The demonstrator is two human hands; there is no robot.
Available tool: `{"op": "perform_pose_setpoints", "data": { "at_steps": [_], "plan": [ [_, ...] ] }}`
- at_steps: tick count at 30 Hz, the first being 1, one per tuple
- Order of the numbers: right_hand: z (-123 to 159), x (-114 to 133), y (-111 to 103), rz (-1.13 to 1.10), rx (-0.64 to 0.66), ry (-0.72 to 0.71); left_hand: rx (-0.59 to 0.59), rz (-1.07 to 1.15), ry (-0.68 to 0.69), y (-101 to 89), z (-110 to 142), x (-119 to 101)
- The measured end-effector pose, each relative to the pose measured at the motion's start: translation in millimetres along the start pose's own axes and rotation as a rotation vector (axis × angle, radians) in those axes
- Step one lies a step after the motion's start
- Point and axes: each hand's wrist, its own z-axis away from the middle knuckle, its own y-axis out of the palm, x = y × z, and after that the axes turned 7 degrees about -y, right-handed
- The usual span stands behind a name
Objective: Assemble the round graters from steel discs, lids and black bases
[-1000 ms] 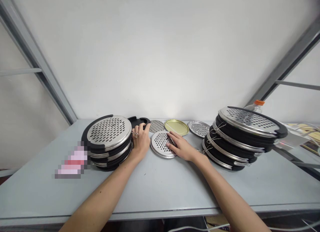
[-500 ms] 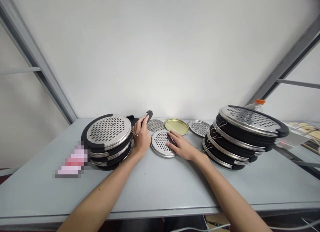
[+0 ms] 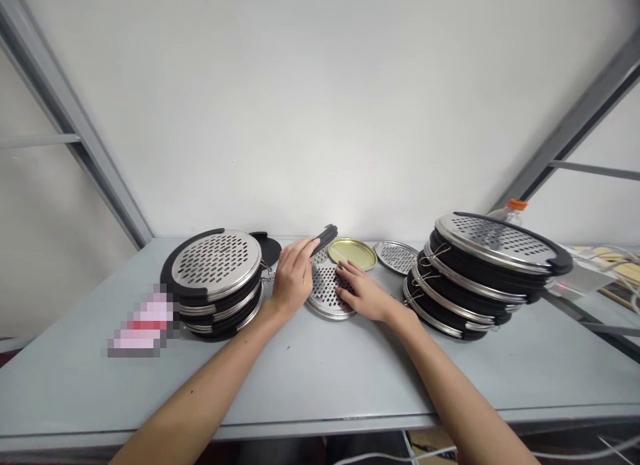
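Note:
My left hand (image 3: 294, 275) grips a black plastic handle piece (image 3: 325, 239), raised edge-on above the table. Under my right hand (image 3: 363, 291) lies a round perforated steel grater disc (image 3: 326, 294), with the fingers spread flat on it. A smaller perforated disc (image 3: 320, 255) is mostly hidden behind my left hand. Beyond my right hand sit a gold-coloured round lid (image 3: 353, 253) and an oval perforated steel plate (image 3: 395, 257). Black-rimmed steel graters form a stack (image 3: 215, 265) left of my left hand, and another stack (image 3: 493, 241) stands to the right.
A black round piece (image 3: 269, 247) lies behind the left stack. A pixelated pink patch (image 3: 143, 325) sits on the grey table (image 3: 310, 378) at front left. A bottle with an orange cap (image 3: 510, 211) stands behind the right stack, with cables at far right.
My left hand has moved right and lifted the black piece higher, now over the discs. My right hand stays on the grater disc, which has shifted slightly.

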Motion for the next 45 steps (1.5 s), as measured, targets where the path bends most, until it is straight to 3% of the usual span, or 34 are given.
{"op": "perform_pose_setpoints", "data": {
  "at_steps": [14,25,30,36,39,42,45],
  "plan": [
    [0,5,4,-0.018,-0.002,-0.051,0.083,-0.210,-0.128,8.9,12,18],
    [-1,11,-4,0.040,-0.028,0.044,0.126,-0.270,-0.262,4.7,8,14],
    [0,14,-14,0.232,-0.018,0.207,0.098,-0.094,-0.270,0.0,7,6],
    [1,9,-14,0.398,-0.080,0.426,0.031,0.213,-0.188,-24.3,3,-13],
    [2,8,-13,0.240,-0.222,0.357,0.094,0.406,-0.185,-34.7,6,-19],
    [-1,10,-10,-0.100,-0.381,0.158,0.183,0.542,-0.248,-41.4,10,-21],
    [-4,12,-7,-0.408,-0.440,0.076,0.203,0.597,-0.296,-50.0,11,-17]
  ]
}}
